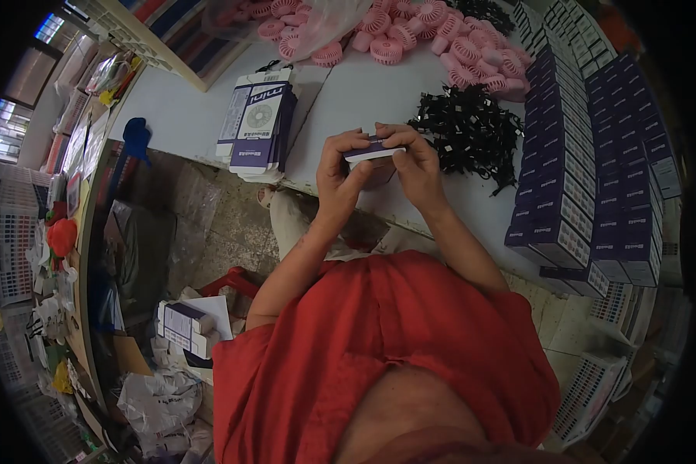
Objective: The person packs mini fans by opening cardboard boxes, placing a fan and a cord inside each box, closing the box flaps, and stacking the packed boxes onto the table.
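Note:
A small purple and white carton (376, 152) is held between both hands near the front edge of the table. My left hand (339, 168) grips its left side, with the fingers bent over the top and the thumb on the near face. On the opposite side, my right hand (415, 166) has its fingers and thumb pressed at the upper edge. The carton's inside cannot be seen. To the left lies a stack of flattened cartons (257, 122) printed with a fan. A heap of black cables (475, 127) sits just right of my right hand.
Pink handheld fans (387, 48) are piled at the back, partly under clear plastic. Tall rows of purple boxes (553, 182) line the right side. A wooden-edged rack (162, 54) stands at the back left. Below left are a loose box (185, 325) and plastic bags (158, 402).

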{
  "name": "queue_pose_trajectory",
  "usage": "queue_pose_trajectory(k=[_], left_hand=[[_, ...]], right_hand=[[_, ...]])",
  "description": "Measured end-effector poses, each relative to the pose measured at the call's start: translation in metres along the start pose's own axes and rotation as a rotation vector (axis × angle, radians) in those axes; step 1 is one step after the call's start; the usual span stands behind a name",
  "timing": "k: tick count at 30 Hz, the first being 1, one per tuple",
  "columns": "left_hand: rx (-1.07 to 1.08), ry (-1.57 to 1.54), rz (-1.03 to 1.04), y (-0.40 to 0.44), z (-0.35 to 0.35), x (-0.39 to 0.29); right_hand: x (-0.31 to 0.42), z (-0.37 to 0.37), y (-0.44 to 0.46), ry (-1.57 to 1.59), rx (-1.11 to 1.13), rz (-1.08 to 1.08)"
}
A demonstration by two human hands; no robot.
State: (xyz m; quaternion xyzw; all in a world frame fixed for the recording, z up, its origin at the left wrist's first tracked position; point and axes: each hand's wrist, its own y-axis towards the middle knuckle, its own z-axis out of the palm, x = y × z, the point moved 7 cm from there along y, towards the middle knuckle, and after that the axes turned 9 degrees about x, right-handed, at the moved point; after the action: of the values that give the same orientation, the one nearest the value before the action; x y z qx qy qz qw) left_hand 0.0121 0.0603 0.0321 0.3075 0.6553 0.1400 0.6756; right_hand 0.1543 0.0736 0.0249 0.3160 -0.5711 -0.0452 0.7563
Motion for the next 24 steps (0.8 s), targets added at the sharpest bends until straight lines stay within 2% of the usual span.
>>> queue_pose_trajectory(k=[2, 4, 8, 11, 12, 13, 14, 16, 17, 18, 20, 21, 22, 23, 24], left_hand=[[-0.056, -0.11, -0.09, -0.002, -0.001, -0.001], [-0.044, -0.107, -0.1, 0.0, -0.002, -0.002], [0.021, -0.046, -0.105, -0.001, -0.006, 0.003], [0.098, 0.096, -0.049, -0.001, -0.01, 0.002], [0.098, 0.097, -0.051, -0.001, -0.014, 0.0], [0.18, 0.362, 0.076, 0.0, -0.013, -0.012], [0.261, 0.628, 0.205, -0.002, -0.009, -0.021], [0.285, 0.74, 0.212, -0.008, -0.012, -0.022], [0.314, 0.852, 0.219, -0.012, -0.01, -0.022], [0.316, 0.851, 0.216, -0.013, -0.007, -0.025], [0.161, 0.696, 0.1, -0.008, -0.006, -0.028], [0.162, 0.696, 0.102, -0.009, 0.002, -0.025], [0.066, 0.458, -0.039, -0.01, 0.001, -0.012], [-0.03, 0.218, -0.178, -0.013, 0.0, 0.002], [-0.029, 0.216, -0.177, -0.011, 0.006, 0.002]], right_hand=[[0.001, -0.002, -0.002, 0.067, 0.011, -0.005], [0.005, -0.001, 0.001, 0.103, -0.005, 0.087], [0.006, -0.007, 0.003, 0.036, 0.072, 0.059], [0.007, -0.011, 0.002, -0.078, 0.143, 0.015], [0.011, -0.013, 0.0, -0.267, 0.194, -0.012], [0.015, -0.012, 0.0, -0.457, 0.245, -0.039], [0.018, -0.012, -0.001, -0.456, 0.245, -0.039], [0.034, -0.004, -0.006, -0.807, 0.258, -0.152], [0.033, -0.001, -0.008, -0.805, 0.257, -0.15], [0.033, -0.001, -0.01, -0.778, 0.193, -0.131], [0.028, 0.006, -0.013, -0.754, 0.128, -0.116], [0.017, 0.005, -0.017, -0.584, 0.035, -0.048], [0.005, 0.005, -0.021, -0.414, -0.057, 0.018], [0.001, 0.013, -0.022, -0.415, -0.057, 0.017], [-0.004, 0.017, -0.024, -0.39, -0.103, 0.033]])
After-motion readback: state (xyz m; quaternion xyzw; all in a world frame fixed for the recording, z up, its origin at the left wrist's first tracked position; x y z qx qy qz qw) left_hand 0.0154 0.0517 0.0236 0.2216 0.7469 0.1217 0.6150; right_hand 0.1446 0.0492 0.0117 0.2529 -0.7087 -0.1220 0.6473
